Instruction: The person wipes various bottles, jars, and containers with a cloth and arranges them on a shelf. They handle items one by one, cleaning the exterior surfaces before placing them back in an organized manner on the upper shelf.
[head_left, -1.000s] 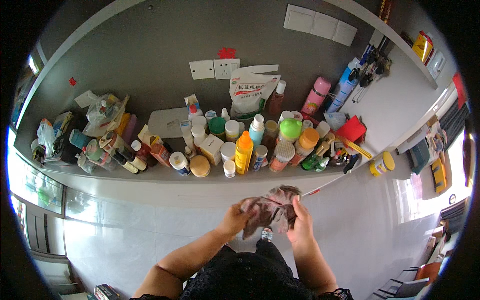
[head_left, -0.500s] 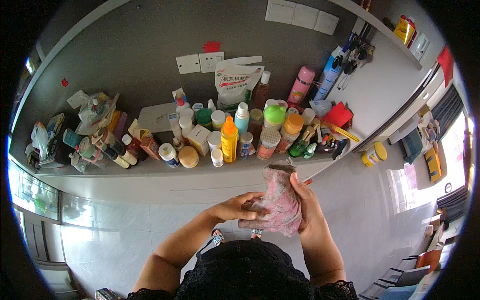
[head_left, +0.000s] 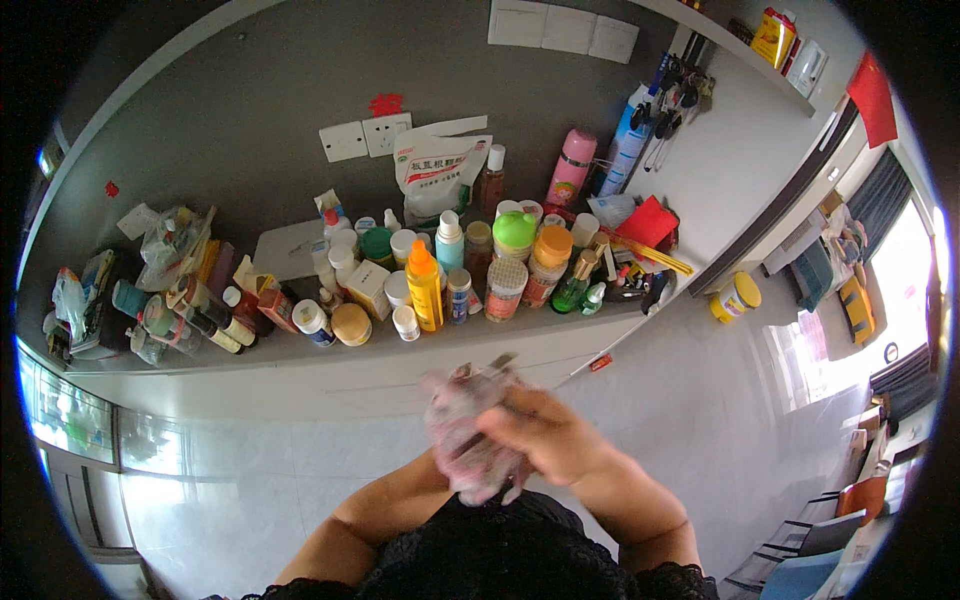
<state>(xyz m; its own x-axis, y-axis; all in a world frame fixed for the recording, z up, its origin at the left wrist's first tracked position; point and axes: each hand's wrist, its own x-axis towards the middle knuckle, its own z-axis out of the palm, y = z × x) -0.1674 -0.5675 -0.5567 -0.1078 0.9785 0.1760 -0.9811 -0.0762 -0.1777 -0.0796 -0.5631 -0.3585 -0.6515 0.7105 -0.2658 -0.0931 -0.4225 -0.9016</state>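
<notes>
Pinkish-grey crumpled cloth (head_left: 460, 435), blurred, is pinched by the right hand (head_left: 550, 435); I cannot tell the hidden left hand's grip.

Bottles (head_left: 424, 290) crowd the shelf (head_left: 560, 329) mid-frame, cloth (head_left: 457, 430) lower centre, bucket (head_left: 737, 298) on the floor (head_left: 250, 490) over right.

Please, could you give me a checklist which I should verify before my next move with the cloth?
1. Crumpled grey-and-pink fabric cloth held in the bare right hand: ok.
2. Left hand gripping the cloth: cannot tell; it is hidden behind it.
3. Yellow plastic bottle with orange cap standing: ok.
4. Free space around that bottle on the long grey shelf: not ok; containers crowd it.
5. Cloth clean: cannot tell; it is blurred.
</notes>
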